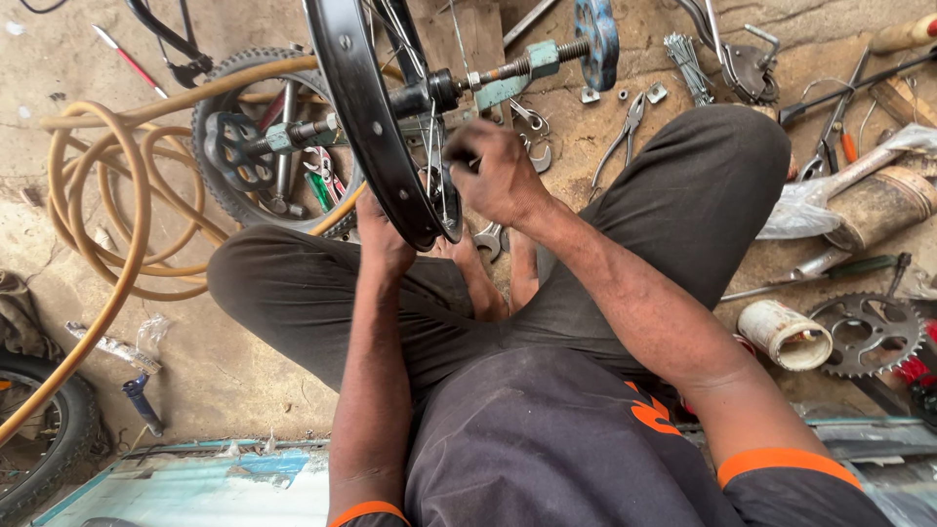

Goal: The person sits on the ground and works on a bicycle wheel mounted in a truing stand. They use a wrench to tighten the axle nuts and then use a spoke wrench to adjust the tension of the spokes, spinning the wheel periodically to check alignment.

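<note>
A black bicycle wheel rim with thin spokes stands upright between my knees, its hub on a threaded axle held by a teal truing stand arm. My left hand grips the rim's lower edge from below. My right hand is closed on the spokes just beside the rim, near the hub; what its fingers pinch is hidden. I sit on the ground in dark trousers with an orange-trimmed shirt.
A coiled tan hose and a tyre lie at left. Pliers, spanners, a sprocket, a white tin and a bundle of spokes are scattered on the dirt floor at right.
</note>
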